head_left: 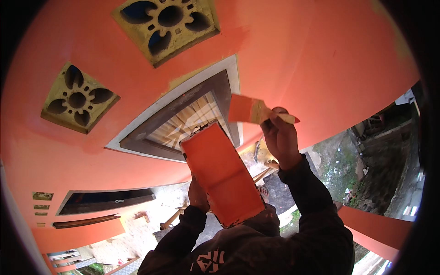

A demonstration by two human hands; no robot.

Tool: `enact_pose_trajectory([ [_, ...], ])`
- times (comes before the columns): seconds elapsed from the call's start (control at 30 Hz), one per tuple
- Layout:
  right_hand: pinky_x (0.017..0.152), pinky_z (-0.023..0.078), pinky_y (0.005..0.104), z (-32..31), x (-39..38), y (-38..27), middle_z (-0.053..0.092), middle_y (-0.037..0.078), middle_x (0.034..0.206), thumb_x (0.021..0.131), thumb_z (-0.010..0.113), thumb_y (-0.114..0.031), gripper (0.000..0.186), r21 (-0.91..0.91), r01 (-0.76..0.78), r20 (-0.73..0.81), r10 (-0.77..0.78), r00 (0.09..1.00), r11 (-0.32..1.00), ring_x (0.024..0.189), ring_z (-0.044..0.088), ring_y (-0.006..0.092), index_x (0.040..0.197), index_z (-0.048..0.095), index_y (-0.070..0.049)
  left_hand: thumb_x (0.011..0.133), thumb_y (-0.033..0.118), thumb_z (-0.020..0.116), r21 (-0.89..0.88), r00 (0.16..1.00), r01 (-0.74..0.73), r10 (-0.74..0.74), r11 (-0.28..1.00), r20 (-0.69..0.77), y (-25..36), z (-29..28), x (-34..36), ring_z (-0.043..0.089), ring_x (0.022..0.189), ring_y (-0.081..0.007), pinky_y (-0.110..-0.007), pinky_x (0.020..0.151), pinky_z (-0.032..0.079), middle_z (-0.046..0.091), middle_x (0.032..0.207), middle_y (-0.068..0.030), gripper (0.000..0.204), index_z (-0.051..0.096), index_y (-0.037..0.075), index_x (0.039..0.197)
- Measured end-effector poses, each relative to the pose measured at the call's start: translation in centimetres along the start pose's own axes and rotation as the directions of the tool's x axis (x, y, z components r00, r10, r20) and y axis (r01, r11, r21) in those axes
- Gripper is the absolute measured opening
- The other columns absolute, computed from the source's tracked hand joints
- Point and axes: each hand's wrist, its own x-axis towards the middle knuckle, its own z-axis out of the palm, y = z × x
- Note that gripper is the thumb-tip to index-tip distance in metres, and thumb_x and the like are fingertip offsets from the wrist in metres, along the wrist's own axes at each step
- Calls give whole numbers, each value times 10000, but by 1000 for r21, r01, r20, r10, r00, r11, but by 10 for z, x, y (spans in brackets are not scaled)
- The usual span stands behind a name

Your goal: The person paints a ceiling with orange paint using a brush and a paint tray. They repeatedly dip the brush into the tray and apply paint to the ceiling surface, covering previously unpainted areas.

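My right hand is closed round the wooden handle of a wide paintbrush. Orange paint coats its bristles, which point left towards the wall beside the window's corner; whether they touch the wall I cannot tell. Below the brush, a long rectangular paint tray with orange paint in it and dark, paint-spattered edges tilts across the middle of the view. My left hand grips the tray's left side, most of its fingers hidden beneath. The salmon-orange wall rises in front of me.
A dark-framed window with a pale surround sits in the wall behind the tray. Two yellowish vent blocks with petal-shaped holes, one high and one left, are set above it. Far below lie wooden pieces and mossy ground.
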Motion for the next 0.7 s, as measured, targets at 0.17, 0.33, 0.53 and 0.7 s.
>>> enact_pose_trajectory([
  [0.17, 1009, 544, 388, 45, 51, 36, 660, 93, 1166, 1000, 636, -15, 113, 9, 402, -57, -400, 915, 916, 1159, 643, 217, 1107, 613, -44, 1114, 552, 278, 32, 996, -50, 53, 998, -74, 2, -31, -21, 566, 1308, -248, -388, 1093, 479, 562, 1455, -84, 659, 423, 45, 1511],
  [0.33, 967, 560, 344, 84, 85, 118, 658, 129, 1202, 972, 671, 20, 162, -325, 559, 65, -572, 818, 763, 1109, 647, 196, 1109, 591, -15, 1123, 525, 260, 188, 987, -160, 160, 969, 16, -1, -77, -38, 510, 1366, -264, -409, 1124, 444, 498, 1519, -80, 622, 354, 88, 1556],
  [0.53, 934, 534, 305, 67, 143, 90, 689, 123, 1121, 965, 654, 55, 155, -440, 693, -154, -809, 567, 570, 1038, 669, 166, 1100, 613, -9, 1098, 573, 326, -1, 983, -177, 176, 984, -55, 10, -93, -64, 498, 1376, -303, -461, 1142, 423, 476, 1537, -94, 655, 362, 105, 1555],
  [0.7, 896, 548, 356, 65, 150, 85, 688, 134, 1100, 904, 671, 86, 171, -736, 650, -39, -970, 241, 191, 1038, 679, 261, 1018, 659, -41, 1088, 578, 363, -99, 982, -186, 187, 978, 0, 18, -107, -70, 491, 1385, -321, -487, 1158, 406, 455, 1555, -109, 675, 342, 103, 1567],
])
